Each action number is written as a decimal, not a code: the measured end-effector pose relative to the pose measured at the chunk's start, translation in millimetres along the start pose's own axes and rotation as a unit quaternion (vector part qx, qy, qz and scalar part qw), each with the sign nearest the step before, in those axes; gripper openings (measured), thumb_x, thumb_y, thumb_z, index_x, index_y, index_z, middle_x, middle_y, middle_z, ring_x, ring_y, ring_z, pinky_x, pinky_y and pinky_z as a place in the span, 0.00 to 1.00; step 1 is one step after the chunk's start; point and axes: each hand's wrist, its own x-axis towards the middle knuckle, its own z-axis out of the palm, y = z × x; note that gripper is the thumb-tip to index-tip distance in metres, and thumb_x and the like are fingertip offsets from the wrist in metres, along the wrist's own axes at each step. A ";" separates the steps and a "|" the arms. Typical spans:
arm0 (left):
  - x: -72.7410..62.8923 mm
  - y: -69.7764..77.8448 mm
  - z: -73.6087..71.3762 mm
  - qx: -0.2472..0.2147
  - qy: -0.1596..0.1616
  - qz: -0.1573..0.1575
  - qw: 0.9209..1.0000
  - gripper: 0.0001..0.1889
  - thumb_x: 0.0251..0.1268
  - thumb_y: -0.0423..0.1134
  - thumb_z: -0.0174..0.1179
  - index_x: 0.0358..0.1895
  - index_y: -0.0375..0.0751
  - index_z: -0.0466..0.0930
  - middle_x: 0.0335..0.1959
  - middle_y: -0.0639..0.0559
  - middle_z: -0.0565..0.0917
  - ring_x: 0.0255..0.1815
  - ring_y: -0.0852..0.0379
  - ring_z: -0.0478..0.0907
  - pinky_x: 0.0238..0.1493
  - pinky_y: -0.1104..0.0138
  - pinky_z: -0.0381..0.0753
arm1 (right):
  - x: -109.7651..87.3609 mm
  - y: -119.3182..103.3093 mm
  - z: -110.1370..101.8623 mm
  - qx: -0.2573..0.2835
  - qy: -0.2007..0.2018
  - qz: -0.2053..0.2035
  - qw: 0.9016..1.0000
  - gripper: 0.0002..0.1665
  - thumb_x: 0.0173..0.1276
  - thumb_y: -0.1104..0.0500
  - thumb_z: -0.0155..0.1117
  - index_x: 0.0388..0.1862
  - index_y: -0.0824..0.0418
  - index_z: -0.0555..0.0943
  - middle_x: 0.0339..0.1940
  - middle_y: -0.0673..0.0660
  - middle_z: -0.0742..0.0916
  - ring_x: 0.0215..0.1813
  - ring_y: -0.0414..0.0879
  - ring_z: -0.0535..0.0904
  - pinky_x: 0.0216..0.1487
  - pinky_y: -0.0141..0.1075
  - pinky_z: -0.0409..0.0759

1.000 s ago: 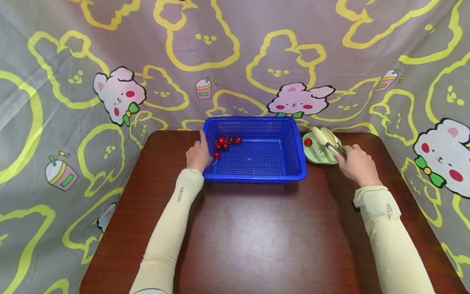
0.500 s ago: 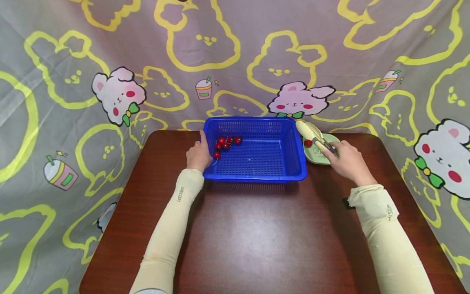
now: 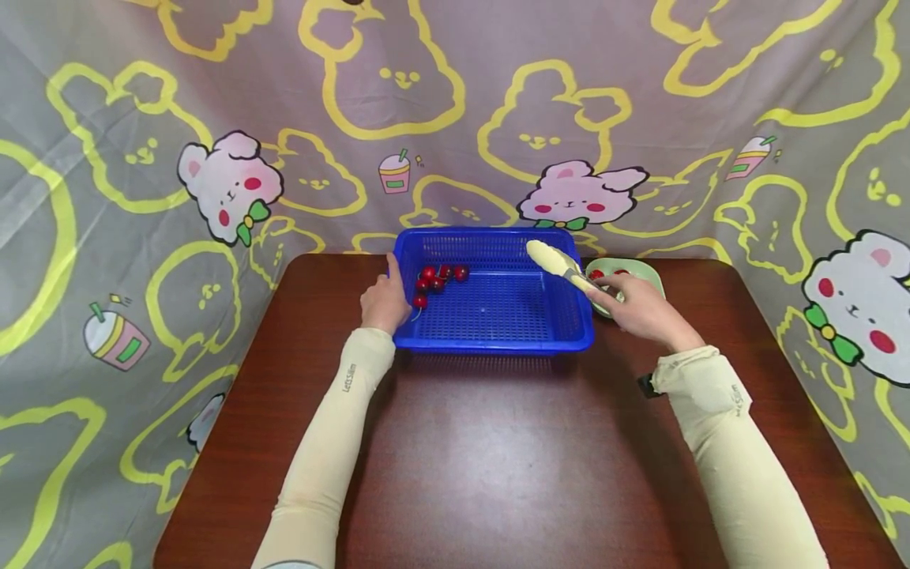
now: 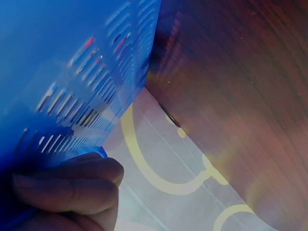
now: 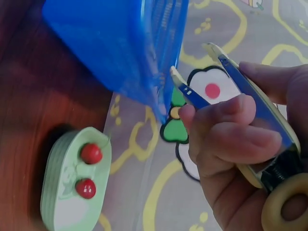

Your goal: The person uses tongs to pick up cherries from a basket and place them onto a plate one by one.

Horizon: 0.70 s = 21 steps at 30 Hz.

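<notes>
My left hand (image 3: 385,302) grips the left rim of a blue plastic basket (image 3: 490,344), its fingers (image 4: 72,192) curled at the rim in the left wrist view. Several dark red cherries (image 3: 436,283) lie in the basket's left part, some with stems. My right hand (image 3: 640,307) holds food tongs (image 3: 554,261) with cream-coloured tips, which now reach over the basket's right side. In the right wrist view the two tips of the tongs stand apart with nothing seen between them. Two red cherries (image 5: 86,188) sit in a light green dish (image 5: 72,219), partly covered by my right hand in the head view.
The brown wooden table (image 3: 490,458) bears the basket near its back edge, with the dish close to its right. A grey curtain (image 3: 455,95) with yellow outlines and rabbit prints hangs behind the table and at both sides.
My right hand has moved left with the tongs, from above the dish to over the basket's right side. The left hand, the basket and the cherries in it have stayed put.
</notes>
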 end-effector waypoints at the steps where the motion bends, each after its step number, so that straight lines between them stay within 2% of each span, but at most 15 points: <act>1: -0.1 -0.1 0.0 0.000 -0.001 0.000 1.000 0.55 0.63 0.38 0.68 0.85 0.39 0.38 0.62 0.30 0.78 0.46 0.33 0.84 0.53 0.42 0.83 | 2.0 -2.4 0.7 0.002 -0.009 0.002 1.000 0.30 0.82 0.45 0.54 0.66 0.69 0.78 0.40 0.64 0.84 0.23 0.46 0.82 0.35 0.39 0.76; 5: 0.2 -0.3 -0.1 0.000 -0.004 0.001 1.000 0.55 0.63 0.38 0.68 0.85 0.40 0.38 0.63 0.30 0.78 0.47 0.32 0.84 0.53 0.42 0.83 | 11.4 -10.9 5.0 0.010 -0.034 0.001 0.999 0.30 0.81 0.44 0.55 0.65 0.68 0.78 0.33 0.61 0.84 0.22 0.46 0.81 0.32 0.39 0.76; 8: 1.0 -0.2 0.1 -0.001 -0.005 0.001 1.000 0.55 0.64 0.38 0.68 0.85 0.40 0.38 0.63 0.30 0.78 0.46 0.32 0.84 0.53 0.42 0.83 | 19.5 -16.9 9.1 0.013 -0.046 0.001 0.999 0.30 0.81 0.45 0.55 0.64 0.68 0.79 0.32 0.60 0.83 0.23 0.47 0.80 0.32 0.40 0.76; 15: 1.6 -0.2 0.6 -0.002 0.001 0.003 1.000 0.54 0.63 0.39 0.69 0.85 0.40 0.40 0.62 0.29 0.79 0.45 0.32 0.84 0.52 0.42 0.84 | 39.2 -29.7 19.3 -0.028 -0.056 -0.003 0.998 0.31 0.81 0.45 0.56 0.65 0.70 0.79 0.42 0.62 0.85 0.44 0.55 0.78 0.45 0.45 0.76; 21: 2.2 -0.4 0.9 0.000 0.003 0.005 1.000 0.54 0.63 0.38 0.68 0.85 0.39 0.40 0.61 0.29 0.79 0.43 0.33 0.84 0.50 0.42 0.84 | 53.9 -39.9 27.6 -0.037 -0.076 0.001 0.996 0.32 0.81 0.44 0.55 0.66 0.69 0.79 0.49 0.64 0.85 0.45 0.55 0.78 0.48 0.48 0.77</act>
